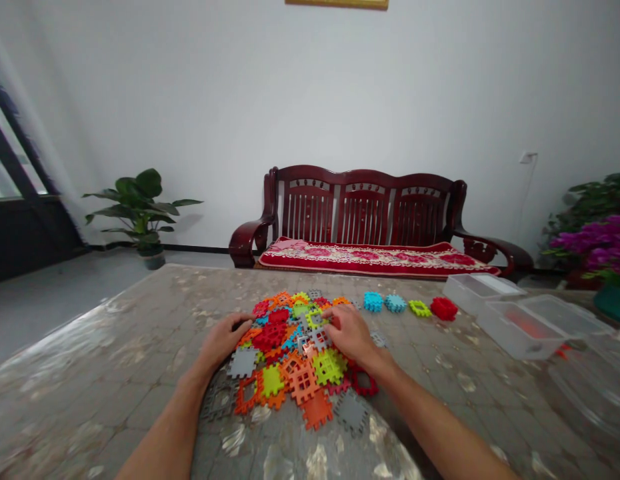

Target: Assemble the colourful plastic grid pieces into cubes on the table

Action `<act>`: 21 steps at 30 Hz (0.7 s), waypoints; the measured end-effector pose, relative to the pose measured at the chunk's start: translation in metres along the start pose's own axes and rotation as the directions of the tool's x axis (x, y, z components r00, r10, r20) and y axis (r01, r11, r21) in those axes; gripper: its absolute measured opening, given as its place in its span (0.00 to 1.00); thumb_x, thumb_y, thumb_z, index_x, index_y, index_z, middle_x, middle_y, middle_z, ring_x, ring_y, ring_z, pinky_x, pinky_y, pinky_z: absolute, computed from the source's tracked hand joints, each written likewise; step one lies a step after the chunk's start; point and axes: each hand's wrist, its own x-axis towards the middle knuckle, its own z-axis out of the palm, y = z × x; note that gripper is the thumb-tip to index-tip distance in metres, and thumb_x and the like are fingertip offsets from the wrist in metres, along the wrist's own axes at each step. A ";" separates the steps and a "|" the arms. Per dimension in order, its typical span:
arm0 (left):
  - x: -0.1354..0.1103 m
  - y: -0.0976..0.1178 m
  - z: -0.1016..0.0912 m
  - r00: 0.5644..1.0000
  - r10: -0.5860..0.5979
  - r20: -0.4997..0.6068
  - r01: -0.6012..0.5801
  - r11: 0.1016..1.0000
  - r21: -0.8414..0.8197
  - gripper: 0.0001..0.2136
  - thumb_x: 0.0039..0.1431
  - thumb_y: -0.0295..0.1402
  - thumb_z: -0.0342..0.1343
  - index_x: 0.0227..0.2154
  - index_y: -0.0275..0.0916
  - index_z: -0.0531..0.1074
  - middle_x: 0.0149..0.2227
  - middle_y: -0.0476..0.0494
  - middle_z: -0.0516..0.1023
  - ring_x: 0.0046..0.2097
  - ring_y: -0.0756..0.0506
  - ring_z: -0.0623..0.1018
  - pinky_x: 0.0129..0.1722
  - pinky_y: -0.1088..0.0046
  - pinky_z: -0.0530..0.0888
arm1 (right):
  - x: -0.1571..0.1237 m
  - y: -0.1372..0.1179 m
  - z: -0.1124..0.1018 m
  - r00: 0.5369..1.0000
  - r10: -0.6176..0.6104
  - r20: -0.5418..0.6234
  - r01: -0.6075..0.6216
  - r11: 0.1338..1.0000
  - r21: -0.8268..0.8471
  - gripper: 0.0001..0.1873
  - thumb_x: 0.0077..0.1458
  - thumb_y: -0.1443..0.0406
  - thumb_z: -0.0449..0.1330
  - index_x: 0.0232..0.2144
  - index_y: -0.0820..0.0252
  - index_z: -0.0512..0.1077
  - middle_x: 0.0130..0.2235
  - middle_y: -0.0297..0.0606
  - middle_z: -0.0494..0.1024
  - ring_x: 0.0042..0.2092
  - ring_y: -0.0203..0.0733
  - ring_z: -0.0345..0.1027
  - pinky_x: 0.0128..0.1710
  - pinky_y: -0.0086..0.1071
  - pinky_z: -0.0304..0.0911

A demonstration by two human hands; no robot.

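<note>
Red, orange, yellow-green, blue and grey plastic pieces are mixed in a heap (273, 337) on the worktop (140, 347). To its right, only a blue stack (373, 301), a light-blue stack (395, 303), a yellow-green stack (419, 308) and a red stack (444, 308) are set apart, so most of the work is judged to be left. The heap's left edge is met by the left hand (226, 335), loosely curled; its upper right is partly covered by the right hand (353, 332), its grip narrow. Whether a piece is pinched in either grip cannot be told, the fingertips being small and partly hidden.

Notch-edged red, orange, green, blue and grey tiles (291, 365) lie heaped, overlapping.
</note>
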 end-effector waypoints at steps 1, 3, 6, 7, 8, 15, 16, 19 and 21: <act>0.000 0.000 0.000 1.000 0.006 0.007 -0.006 1.000 0.002 0.23 0.56 0.49 0.50 0.42 0.40 0.82 0.45 0.40 0.85 0.48 0.37 0.81 0.52 0.61 0.74 | 0.002 -0.013 0.007 0.998 -0.066 0.022 0.066 0.998 0.011 0.12 0.53 0.68 0.61 0.40 0.53 0.78 0.45 0.35 0.81 0.51 0.46 0.69 0.54 0.38 0.60; -0.001 0.001 0.001 1.000 0.003 0.008 -0.003 1.000 0.000 0.23 0.56 0.50 0.51 0.41 0.40 0.82 0.45 0.40 0.85 0.49 0.37 0.81 0.52 0.62 0.74 | 0.007 -0.039 0.021 0.979 -0.184 0.085 0.183 0.983 0.015 0.14 0.53 0.65 0.63 0.43 0.52 0.77 0.48 0.35 0.81 0.52 0.47 0.67 0.55 0.39 0.59; -0.002 0.001 0.001 1.000 0.002 -0.001 -0.002 1.000 -0.026 0.24 0.54 0.52 0.52 0.39 0.40 0.83 0.45 0.39 0.85 0.49 0.37 0.80 0.54 0.61 0.73 | 0.014 -0.069 0.039 0.943 -0.269 0.197 0.281 0.959 -0.037 0.19 0.52 0.59 0.66 0.47 0.52 0.76 0.51 0.37 0.79 0.54 0.49 0.65 0.56 0.41 0.58; -0.002 0.002 0.002 1.000 0.008 0.001 -0.008 0.999 -0.035 0.24 0.55 0.53 0.51 0.38 0.40 0.83 0.45 0.39 0.85 0.49 0.37 0.80 0.55 0.60 0.72 | 0.016 -0.077 0.044 0.931 -0.279 0.235 0.302 0.951 -0.067 0.20 0.51 0.58 0.65 0.48 0.53 0.76 0.51 0.38 0.79 0.54 0.49 0.65 0.55 0.41 0.58; -0.002 0.002 0.002 1.000 0.018 0.002 -0.017 0.999 -0.044 0.24 0.55 0.53 0.50 0.36 0.41 0.83 0.46 0.40 0.85 0.50 0.37 0.80 0.56 0.60 0.72 | 0.019 -0.083 0.048 0.921 -0.281 0.269 0.317 0.943 -0.100 0.21 0.51 0.57 0.65 0.49 0.53 0.75 0.51 0.39 0.78 0.54 0.50 0.64 0.55 0.42 0.58; -0.003 0.005 0.005 0.998 0.059 0.007 -0.057 0.988 -0.145 0.24 0.52 0.56 0.52 0.31 0.43 0.83 0.47 0.40 0.84 0.52 0.36 0.79 0.59 0.56 0.69 | 0.029 -0.101 0.063 0.901 -0.238 0.363 0.337 0.910 -0.240 0.23 0.53 0.55 0.60 0.49 0.59 0.74 0.51 0.46 0.75 0.54 0.53 0.63 0.53 0.44 0.61; -0.003 0.005 0.005 0.998 0.059 0.011 -0.056 0.985 -0.161 0.24 0.51 0.56 0.52 0.31 0.43 0.83 0.47 0.40 0.84 0.52 0.36 0.79 0.59 0.56 0.69 | 0.030 -0.102 0.063 0.901 -0.236 0.363 0.340 0.905 -0.255 0.22 0.53 0.56 0.60 0.48 0.60 0.75 0.50 0.47 0.76 0.54 0.53 0.63 0.53 0.44 0.61; -0.004 0.010 0.005 0.998 0.055 0.024 -0.049 0.978 -0.204 0.24 0.50 0.57 0.54 0.29 0.42 0.83 0.48 0.38 0.84 0.52 0.36 0.78 0.60 0.55 0.69 | 0.029 -0.106 0.062 0.908 -0.209 0.363 0.326 0.897 -0.298 0.22 0.51 0.58 0.60 0.46 0.62 0.76 0.49 0.49 0.75 0.54 0.55 0.64 0.52 0.44 0.63; -0.006 0.016 0.003 0.997 0.063 0.051 -0.050 0.972 -0.228 0.24 0.52 0.57 0.52 0.28 0.41 0.82 0.49 0.37 0.83 0.53 0.36 0.78 0.60 0.55 0.69 | 0.028 -0.108 0.062 0.915 -0.189 0.355 0.307 0.899 -0.313 0.23 0.50 0.58 0.61 0.46 0.64 0.76 0.50 0.51 0.75 0.54 0.56 0.65 0.51 0.45 0.64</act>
